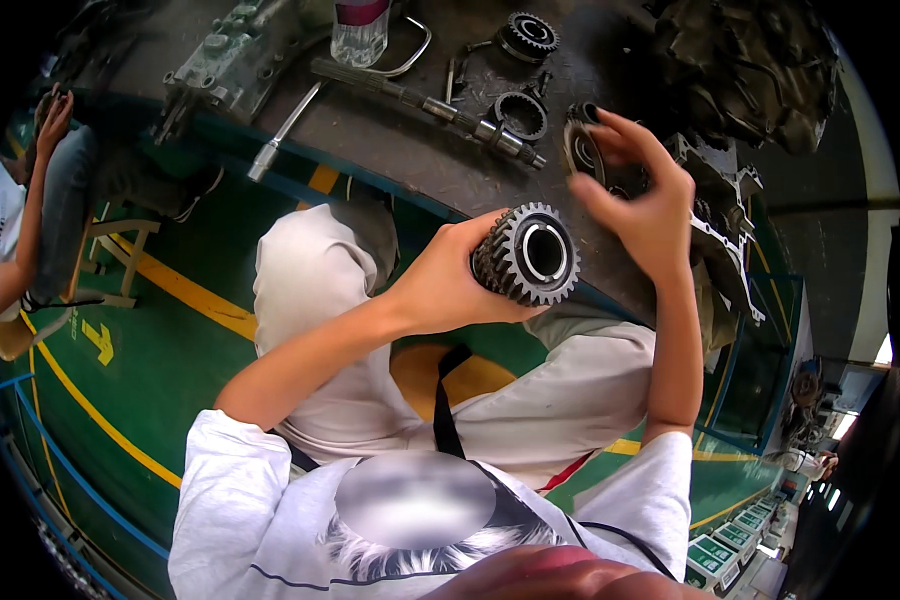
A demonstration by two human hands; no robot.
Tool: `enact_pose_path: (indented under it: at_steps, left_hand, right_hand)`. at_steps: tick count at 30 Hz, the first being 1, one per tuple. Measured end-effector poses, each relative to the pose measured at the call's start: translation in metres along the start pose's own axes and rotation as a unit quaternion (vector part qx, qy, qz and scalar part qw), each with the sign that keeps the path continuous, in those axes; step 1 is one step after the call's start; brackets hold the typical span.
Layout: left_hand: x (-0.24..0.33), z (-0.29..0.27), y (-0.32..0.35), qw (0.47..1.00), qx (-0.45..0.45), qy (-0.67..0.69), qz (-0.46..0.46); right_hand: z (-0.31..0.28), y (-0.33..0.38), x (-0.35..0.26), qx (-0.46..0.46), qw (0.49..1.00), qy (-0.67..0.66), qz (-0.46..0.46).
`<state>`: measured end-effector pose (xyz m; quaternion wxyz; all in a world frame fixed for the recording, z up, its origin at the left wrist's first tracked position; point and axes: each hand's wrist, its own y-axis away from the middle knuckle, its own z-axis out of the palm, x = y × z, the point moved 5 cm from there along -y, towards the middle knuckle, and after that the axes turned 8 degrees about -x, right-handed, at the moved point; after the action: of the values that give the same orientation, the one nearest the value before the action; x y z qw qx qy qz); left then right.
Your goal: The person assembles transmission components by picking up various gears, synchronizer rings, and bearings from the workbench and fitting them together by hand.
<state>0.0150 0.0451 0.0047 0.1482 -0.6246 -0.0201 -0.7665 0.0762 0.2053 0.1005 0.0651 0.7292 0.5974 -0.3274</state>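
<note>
My left hand (445,277) is wrapped around a toothed metal gear (560,262) and holds it over my lap, with its round bore facing up and to the right. Over the bench's near edge, my right hand (638,190) has its thumb and fingers curled about a thin metal ring (582,150), which stands tilted between their tips. The hand is slightly blurred. Left of that ring lie a long splined shaft (440,108) and another toothed ring (520,115), both on the dark workbench (370,135).
A gear stack (527,38), a clear bottle (358,40) and a socket wrench (285,135) rest on the bench. Metal castings (220,60) stand at the far left, with a large dark housing (750,70) at the right. Another person's arm (32,200) shows at left, beside a stool (120,250).
</note>
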Motion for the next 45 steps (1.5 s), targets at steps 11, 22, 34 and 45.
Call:
enact_pose_path:
  at_steps: [11, 22, 34, 45]
  left_hand:
    - [-0.002, -0.009, 0.002, 0.999, -0.016, 0.006, -0.041]
    - [-0.001, -0.014, 0.005, 0.999, 0.021, -0.016, -0.047]
    - [0.003, -0.019, 0.009, 0.998, 0.027, -0.043, -0.04]
    - [0.0, -0.018, 0.01, 0.991, 0.007, -0.106, -0.078]
  right_hand:
    - [0.056, -0.086, 0.085, -0.035, 0.998, 0.016, 0.056]
    - [0.064, -0.096, 0.11, -0.005, 0.995, -0.004, 0.101]
    - [0.008, 0.014, 0.082, -0.071, 0.986, 0.121, 0.096]
    - [0.03, 0.067, 0.054, -0.077, 0.981, 0.177, 0.031]
